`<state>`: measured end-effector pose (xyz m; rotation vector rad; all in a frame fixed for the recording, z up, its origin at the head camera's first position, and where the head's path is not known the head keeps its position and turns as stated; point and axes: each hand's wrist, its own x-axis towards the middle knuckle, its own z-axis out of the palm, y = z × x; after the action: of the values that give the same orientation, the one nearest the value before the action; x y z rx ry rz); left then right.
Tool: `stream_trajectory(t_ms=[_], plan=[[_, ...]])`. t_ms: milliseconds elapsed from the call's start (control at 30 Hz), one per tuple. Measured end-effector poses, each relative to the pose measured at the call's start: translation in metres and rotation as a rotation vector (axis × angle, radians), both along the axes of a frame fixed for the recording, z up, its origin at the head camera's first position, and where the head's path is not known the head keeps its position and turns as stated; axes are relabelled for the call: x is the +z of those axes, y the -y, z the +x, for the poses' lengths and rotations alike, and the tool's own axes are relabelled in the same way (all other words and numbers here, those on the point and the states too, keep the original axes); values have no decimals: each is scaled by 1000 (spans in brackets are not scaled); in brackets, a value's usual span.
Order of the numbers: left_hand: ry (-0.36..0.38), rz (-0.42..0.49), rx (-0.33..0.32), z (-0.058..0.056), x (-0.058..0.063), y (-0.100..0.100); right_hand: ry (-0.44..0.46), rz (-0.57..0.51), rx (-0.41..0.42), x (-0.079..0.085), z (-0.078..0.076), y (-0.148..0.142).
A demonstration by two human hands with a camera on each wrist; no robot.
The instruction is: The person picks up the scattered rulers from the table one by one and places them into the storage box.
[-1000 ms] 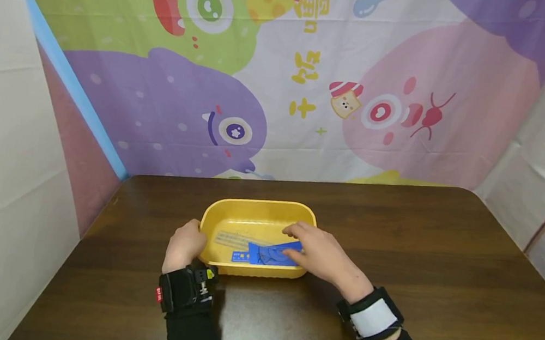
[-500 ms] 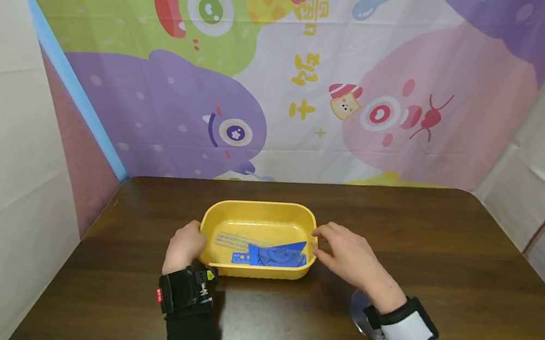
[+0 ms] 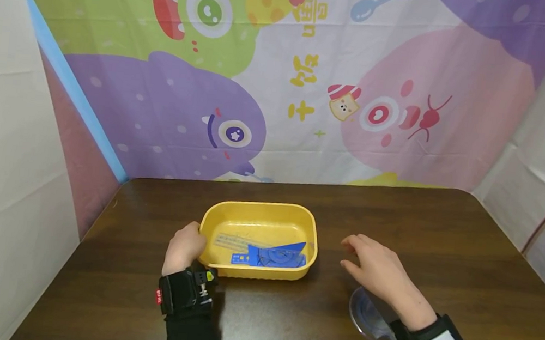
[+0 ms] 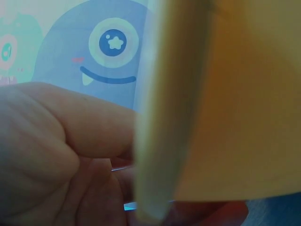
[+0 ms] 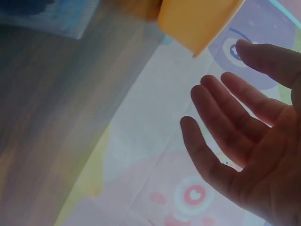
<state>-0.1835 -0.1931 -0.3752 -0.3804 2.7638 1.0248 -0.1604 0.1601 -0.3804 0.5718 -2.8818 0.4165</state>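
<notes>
A yellow plastic basin [image 3: 269,207] stands on the table. Inside it lie a clear ruler [image 3: 233,241] and, overlapping to its right, flat blue pieces [image 3: 276,255], one with a pointed triangular corner. My left hand [image 3: 185,245] holds the basin's left end. In the left wrist view its fingertips [image 4: 230,212] show beneath the yellow wall. My right hand [image 3: 381,271] hovers to the right of the basin, holding nothing. Its fingers [image 5: 221,127] are spread and slightly bent in the right wrist view. Below that hand sits a clear plastic container [image 3: 368,317], partly covered by the right wrist.
The dark wooden table [image 3: 117,297] extends to both sides of the basin. A cartoon-printed cloth [image 3: 303,156] hangs along its far edge. White sheets [image 3: 9,194] hang at both sides. Black wrist straps with cameras are on both arms.
My right hand has moved from over the blue pieces in the basin out to the right, uncovering them. The clear container has come into view. My left hand stays on the basin.
</notes>
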Motion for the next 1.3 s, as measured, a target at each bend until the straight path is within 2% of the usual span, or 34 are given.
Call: stream_trajectory(t_ms=[500, 733, 933, 1300], plan=[[2, -3, -4, 1, -1, 0, 202, 42, -56, -8, 18, -18], [-1, -1, -1, 2, -1, 0, 244, 70, -66, -12, 24, -20], [-5, -3, -3, 1, -1, 0, 319, 105, -91, -15, 28, -21], [0, -5, 0, 0, 0, 0, 392, 169, -173, -24, 36, -21]])
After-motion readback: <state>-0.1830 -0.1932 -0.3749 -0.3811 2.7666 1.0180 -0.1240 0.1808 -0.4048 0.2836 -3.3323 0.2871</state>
